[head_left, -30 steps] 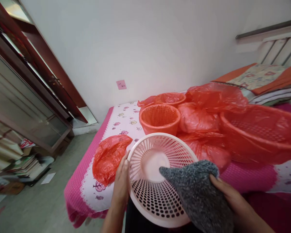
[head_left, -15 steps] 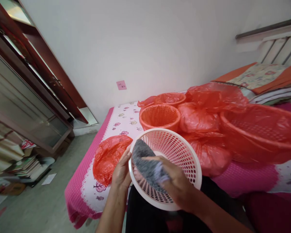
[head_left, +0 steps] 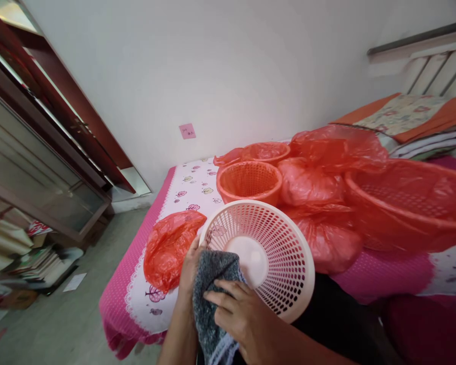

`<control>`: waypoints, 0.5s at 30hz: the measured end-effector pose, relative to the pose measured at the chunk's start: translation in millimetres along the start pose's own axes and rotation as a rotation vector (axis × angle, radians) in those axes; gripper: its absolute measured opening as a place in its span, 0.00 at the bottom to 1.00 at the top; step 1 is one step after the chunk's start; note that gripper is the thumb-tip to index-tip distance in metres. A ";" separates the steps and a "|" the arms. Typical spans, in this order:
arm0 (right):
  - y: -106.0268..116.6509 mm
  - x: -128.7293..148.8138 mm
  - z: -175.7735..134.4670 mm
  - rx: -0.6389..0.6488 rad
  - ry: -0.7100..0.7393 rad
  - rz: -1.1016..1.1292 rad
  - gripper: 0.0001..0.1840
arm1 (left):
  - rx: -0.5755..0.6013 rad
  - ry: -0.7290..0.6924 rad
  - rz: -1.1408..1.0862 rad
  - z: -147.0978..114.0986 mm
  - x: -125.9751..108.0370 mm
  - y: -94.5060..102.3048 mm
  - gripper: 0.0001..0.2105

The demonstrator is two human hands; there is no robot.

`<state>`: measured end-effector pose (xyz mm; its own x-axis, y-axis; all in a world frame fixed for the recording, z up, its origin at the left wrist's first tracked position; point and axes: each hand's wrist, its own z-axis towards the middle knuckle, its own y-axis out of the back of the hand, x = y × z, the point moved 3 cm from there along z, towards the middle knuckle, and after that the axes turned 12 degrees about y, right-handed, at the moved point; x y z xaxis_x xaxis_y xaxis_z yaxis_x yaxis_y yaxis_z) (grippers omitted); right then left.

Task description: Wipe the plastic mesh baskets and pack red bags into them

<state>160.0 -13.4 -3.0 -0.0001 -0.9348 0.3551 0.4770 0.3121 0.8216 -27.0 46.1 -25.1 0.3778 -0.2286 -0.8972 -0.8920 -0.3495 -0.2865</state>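
A person worked a grey cloth [head_left: 215, 276] over the near left part of a pale lattice basket [head_left: 309, 268], which leaned with its mouth toward the wearer, just above the dark-clad lap [head_left: 327, 319]. The left hand [head_left: 190, 266] gripped the basket's left rim, its fingers partly hidden behind the cloth. The right hand [head_left: 237, 309] had its fingers bent and slightly spread on the fabric, holding it against the rim; the thumb could not be seen.

Good handling here appeared to call for a firm left grip, so the light basket would not twist under the rubbing, and for flat, even pressure from the right fingertips. The cloth, bunched and hanging low on the near side, looked likely to snag in the holes unless folded tighter.

Beyond the basket, an orange basket [head_left: 251, 175] stood on the patterned bed cover [head_left: 155, 319], with filled red bags [head_left: 309, 185] to its right and a larger red basket [head_left: 395, 223] at far right. A crumpled red bag [head_left: 171, 253] lay to the left.
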 end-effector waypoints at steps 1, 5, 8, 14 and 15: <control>-4.7 -1.7 -3.5 -0.004 0.046 -0.024 0.13 | -0.009 -0.018 0.019 0.9 -1.0 -2.2 0.26; -33.1 -9.1 -22.2 -0.005 0.190 -0.091 0.09 | -0.051 -0.109 0.095 -2.7 -8.4 -9.2 0.27; -47.2 -14.8 -39.1 0.007 0.194 -0.083 0.14 | -0.028 -0.075 0.035 -10.8 -9.4 -15.0 0.30; -11.0 -7.0 -69.9 0.069 0.048 0.219 0.12 | -0.021 -0.012 -0.041 -23.9 -5.1 -18.6 0.34; 1.8 -3.9 -74.5 0.059 -0.014 0.257 0.11 | -0.016 -0.012 -0.044 -24.6 -4.3 -18.2 0.33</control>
<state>226.3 -21.8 -36.2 0.1021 -0.8215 0.5609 0.4110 0.5483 0.7283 -6.2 31.1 -7.7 0.4132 -0.2023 -0.8879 -0.8706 -0.3738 -0.3200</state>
